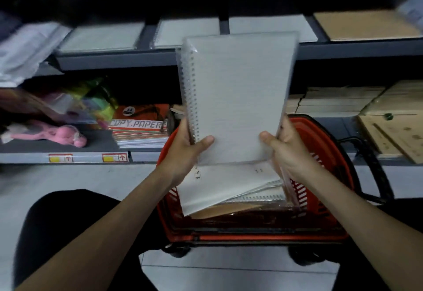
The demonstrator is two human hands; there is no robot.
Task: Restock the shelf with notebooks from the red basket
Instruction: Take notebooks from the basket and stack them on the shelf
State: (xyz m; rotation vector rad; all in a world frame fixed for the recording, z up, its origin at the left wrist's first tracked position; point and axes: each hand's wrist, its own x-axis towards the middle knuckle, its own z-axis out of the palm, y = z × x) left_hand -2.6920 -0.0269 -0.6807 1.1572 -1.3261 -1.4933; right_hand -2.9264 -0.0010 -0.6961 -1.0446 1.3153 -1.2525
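My left hand (185,151) and right hand (288,151) both grip the bottom corners of a wrapped spiral notebook (238,98), held upright above the red basket (320,144). More notebooks (224,185) lie in the basket; behind, the shelf (343,50) carries flat white notebook stacks (100,36)

Both hands, left hand (183,153) and right hand (290,151), grip the near corners of a wrapped spiral notebook (235,98), held upright above the red basket (320,144), where more notebooks (219,187) lie. Far behind, the shelf (343,50) carries flat notebook stacks.
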